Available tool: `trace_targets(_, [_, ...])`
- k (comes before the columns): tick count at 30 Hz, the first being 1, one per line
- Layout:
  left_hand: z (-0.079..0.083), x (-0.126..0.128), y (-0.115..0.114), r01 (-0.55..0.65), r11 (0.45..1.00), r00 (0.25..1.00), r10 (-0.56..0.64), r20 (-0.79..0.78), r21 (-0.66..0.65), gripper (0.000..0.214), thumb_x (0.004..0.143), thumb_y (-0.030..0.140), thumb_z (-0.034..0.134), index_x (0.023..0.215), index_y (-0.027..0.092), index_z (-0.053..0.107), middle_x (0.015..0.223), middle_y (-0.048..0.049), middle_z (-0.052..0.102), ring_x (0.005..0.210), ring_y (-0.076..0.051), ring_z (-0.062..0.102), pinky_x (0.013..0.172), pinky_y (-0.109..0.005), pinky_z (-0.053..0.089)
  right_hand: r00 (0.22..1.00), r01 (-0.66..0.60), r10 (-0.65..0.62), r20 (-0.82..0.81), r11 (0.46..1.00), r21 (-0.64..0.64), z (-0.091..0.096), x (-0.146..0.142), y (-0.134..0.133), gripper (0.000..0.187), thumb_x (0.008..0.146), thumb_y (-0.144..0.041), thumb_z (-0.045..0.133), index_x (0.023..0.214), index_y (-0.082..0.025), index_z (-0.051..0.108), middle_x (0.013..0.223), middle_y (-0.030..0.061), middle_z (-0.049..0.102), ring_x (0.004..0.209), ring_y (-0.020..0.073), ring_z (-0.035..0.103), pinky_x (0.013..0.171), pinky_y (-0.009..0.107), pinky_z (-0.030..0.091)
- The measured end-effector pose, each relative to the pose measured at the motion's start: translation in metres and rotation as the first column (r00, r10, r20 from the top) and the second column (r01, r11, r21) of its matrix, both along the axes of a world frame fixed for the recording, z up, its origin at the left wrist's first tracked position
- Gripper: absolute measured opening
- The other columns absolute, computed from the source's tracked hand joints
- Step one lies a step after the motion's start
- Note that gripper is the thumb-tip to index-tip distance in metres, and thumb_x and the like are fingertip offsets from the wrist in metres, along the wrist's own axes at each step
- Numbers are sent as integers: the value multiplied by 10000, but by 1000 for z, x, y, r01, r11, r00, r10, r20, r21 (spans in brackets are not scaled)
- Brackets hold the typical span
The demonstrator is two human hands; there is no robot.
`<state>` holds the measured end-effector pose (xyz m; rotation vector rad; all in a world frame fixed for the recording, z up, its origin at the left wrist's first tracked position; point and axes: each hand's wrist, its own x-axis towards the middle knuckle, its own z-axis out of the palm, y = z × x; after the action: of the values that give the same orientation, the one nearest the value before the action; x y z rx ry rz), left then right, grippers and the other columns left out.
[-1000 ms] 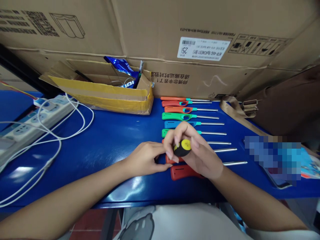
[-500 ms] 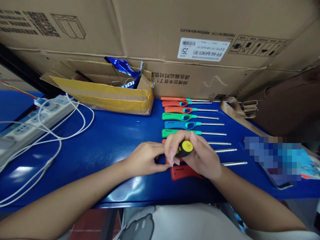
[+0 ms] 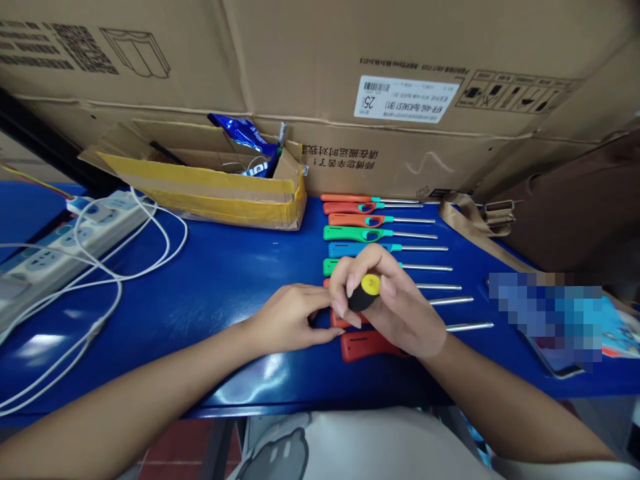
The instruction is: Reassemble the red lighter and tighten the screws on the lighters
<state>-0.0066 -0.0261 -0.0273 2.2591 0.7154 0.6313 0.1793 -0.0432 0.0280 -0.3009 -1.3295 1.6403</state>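
My right hand (image 3: pixel 403 310) grips a screwdriver (image 3: pixel 369 287) by its black handle with a yellow end. The handle points up at me, and its shaft and tip are hidden. Beneath it lies an orange long-nosed lighter (image 3: pixel 344 321), partly covered by the fingers. Thumb and fingers of my left hand (image 3: pixel 293 317) close on the left end of that lighter. Nearest to me is a red lighter (image 3: pixel 366 345), its right part under my right wrist. Beyond the hands, more lighters, such as a green one (image 3: pixel 350 233) and a blue one (image 3: pixel 340 249), lie in a column, metal tubes pointing right.
An open cardboard box (image 3: pixel 210 200) with a blue packet stands at the back left. A power strip (image 3: pixel 65 233) and white cables (image 3: pixel 117 277) lie on the left. A large carton (image 3: pixel 280 80) walls off the back. A strap (image 3: pixel 480 237) and a phone (image 3: pixel 553 357) are at right.
The screwdriver handle has turned and tilted slightly in my right hand, and the right fingers have shifted round it. My left hand stays in place on the orange lighter.
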Motion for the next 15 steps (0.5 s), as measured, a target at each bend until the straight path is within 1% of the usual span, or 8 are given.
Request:
trace_targets(2, [1,0,0,6,1000,1000,-6,15,-2,167,829,214,735,990,259,749,893,36,768,842,-144,719,765,-211,508,999,12,-12,33,1000,25,0,1,0,339,1050,-393,370,944,-185,616,853,52,605,640,133,481,584,289,401])
trace_targets(4, [1,0,0,12,1000,1000,-11,25,-11,153,826,205,738,969,260,748,877,44,765,834,-137,717,764,-203,507,999,16,-17,42,999,30,0,1,0,383,1061,-389,328,963,-177,632,834,57,618,642,141,492,599,298,410])
trace_targets(7, [-1,0,0,-7,1000,1000,7,3,2,114,821,234,747,934,241,739,898,29,764,815,-144,712,744,-215,508,1000,-13,13,8,999,-29,2,2,0,245,1015,-415,451,1038,-208,579,843,36,621,655,143,487,612,296,391])
trace_targets(9, [-2,0,0,-27,999,1000,28,-8,22,110,815,254,751,918,223,728,877,20,759,786,-148,706,726,-226,507,1000,-26,26,-13,998,-59,2,2,1,195,988,-404,511,1036,-220,552,848,25,616,654,138,478,615,293,379])
trace_targets(11, [-3,0,0,-20,1000,1000,20,2,22,105,822,254,746,918,222,722,830,26,747,749,-139,694,714,-223,502,1000,-29,28,-14,999,-43,2,2,1,219,1021,-378,451,1005,-199,577,844,37,619,650,137,485,615,298,381])
trace_targets(13, [-4,-1,0,-2,1000,1000,2,13,12,106,828,244,741,932,230,724,812,33,737,727,-127,681,704,-217,496,1000,-20,19,-8,1000,-9,1,2,2,342,1058,-365,346,996,-170,620,839,55,621,648,138,495,616,307,389])
trace_targets(14, [-4,-1,0,2,1000,1000,-2,9,14,111,828,241,741,937,233,725,814,31,734,723,-126,675,695,-217,491,1000,-15,15,-8,1000,1,0,1,2,367,1063,-368,329,1014,-164,630,839,55,617,646,136,494,618,309,390])
trace_targets(15, [-3,-1,0,-1,1000,1000,1,0,20,116,823,240,743,938,231,727,820,27,731,723,-128,670,684,-218,487,1000,-12,12,-10,1000,1,-1,1,2,347,1059,-376,349,1046,-168,626,843,48,610,647,134,489,620,307,389])
